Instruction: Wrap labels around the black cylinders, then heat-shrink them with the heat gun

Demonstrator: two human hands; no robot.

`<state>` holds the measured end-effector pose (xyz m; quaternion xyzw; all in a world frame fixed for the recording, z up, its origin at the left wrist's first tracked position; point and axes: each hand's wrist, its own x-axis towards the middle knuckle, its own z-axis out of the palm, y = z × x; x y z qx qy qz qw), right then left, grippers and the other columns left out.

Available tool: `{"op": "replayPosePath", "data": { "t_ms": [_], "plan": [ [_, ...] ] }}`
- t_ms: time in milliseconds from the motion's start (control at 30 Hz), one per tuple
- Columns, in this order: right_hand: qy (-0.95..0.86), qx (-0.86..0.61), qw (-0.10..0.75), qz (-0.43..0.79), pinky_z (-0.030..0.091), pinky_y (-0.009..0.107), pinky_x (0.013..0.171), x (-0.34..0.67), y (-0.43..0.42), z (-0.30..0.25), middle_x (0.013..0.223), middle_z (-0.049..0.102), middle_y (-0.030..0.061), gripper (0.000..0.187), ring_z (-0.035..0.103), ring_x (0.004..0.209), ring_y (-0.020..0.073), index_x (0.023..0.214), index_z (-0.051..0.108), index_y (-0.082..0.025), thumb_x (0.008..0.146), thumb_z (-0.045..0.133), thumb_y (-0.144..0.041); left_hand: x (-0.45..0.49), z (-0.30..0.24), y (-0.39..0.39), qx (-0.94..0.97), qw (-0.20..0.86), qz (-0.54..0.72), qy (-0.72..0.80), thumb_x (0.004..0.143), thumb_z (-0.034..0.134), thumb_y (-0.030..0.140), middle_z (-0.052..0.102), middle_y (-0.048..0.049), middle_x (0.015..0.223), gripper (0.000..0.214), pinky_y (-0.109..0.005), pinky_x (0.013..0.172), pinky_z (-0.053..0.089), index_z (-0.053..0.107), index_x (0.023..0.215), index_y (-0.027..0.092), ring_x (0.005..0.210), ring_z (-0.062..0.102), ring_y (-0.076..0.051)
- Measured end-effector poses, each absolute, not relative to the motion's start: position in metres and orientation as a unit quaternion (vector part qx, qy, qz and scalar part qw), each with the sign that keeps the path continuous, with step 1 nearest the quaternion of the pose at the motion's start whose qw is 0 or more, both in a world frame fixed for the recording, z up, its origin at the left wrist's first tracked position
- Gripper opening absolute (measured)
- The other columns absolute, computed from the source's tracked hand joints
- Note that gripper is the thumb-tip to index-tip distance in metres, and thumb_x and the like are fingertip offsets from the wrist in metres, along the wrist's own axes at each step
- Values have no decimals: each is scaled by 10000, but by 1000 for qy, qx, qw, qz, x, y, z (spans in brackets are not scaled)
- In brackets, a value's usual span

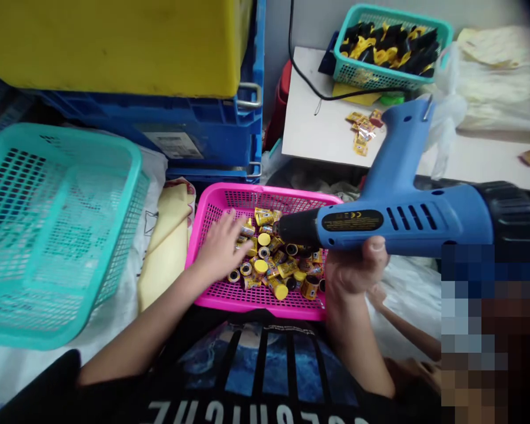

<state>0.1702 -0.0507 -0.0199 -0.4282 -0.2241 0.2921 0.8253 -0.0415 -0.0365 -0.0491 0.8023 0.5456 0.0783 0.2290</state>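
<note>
Head view shows us over a pink mesh basket [265, 194], our right hand [351, 268] closed around a blue heat gun [401, 212], its nozzle [295, 228] above the basket, and our left hand [221, 252] spread open, fingertips [247, 247] touching small yellow-capped canisters [278, 288] piled inside.
</note>
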Motion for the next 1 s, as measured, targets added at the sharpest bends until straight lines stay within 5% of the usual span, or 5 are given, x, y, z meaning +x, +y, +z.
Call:
{"op": "replayPosePath", "data": {
  "t_ms": [133, 267, 400, 600, 1000],
  "plan": [
    [-237, -431, 808, 323, 461, 511, 1031, 161, -50, -22, 1255, 596, 49, 630, 538, 1235, 280, 1238, 583, -238, 640, 698, -402, -47, -45, -49, 846, 323, -3, 424, 929, 483, 435, 305, -53, 1570, 393, -625, 1150, 190, 600, 1279, 299, 1467, 178, -331],
    [-253, -428, 804, 327, 462, 515, 1028, 157, -53, -23, 1253, 598, 64, 685, 545, 1227, 292, 1261, 569, -235, 623, 723, -431, -78, -21, -58, 804, 383, 139, 433, 954, 450, 388, 656, -18, 1277, 314, -472, 1109, 392, 678, 1150, 297, 1257, 545, -219],
    [-261, -433, 801, 319, 464, 519, 1025, 155, -52, -20, 1252, 596, 67, 700, 544, 1231, 296, 1282, 549, -238, 631, 718, -431, -104, -26, -52, 703, 226, 304, 602, 936, 468, 357, 710, -39, 1048, 266, -435, 1010, 482, 711, 971, 253, 1060, 635, -220],
    [-278, -439, 784, 340, 482, 505, 1014, 154, -55, -12, 1252, 603, 58, 707, 549, 1223, 302, 1274, 557, -243, 615, 728, -436, -116, -72, -44, 624, 256, 256, 692, 904, 451, 452, 554, -145, 1339, 490, -515, 987, 470, 513, 1313, 190, 1200, 538, -311],
    [-297, -422, 797, 313, 463, 497, 1041, 144, -52, -11, 1247, 611, 52, 665, 552, 1227, 270, 1291, 549, -251, 664, 714, -398, -114, -84, -42, 646, 271, 283, 655, 912, 413, 471, 623, -111, 1244, 436, -466, 1091, 381, 615, 1164, 180, 1220, 533, -275]
  ]
}}
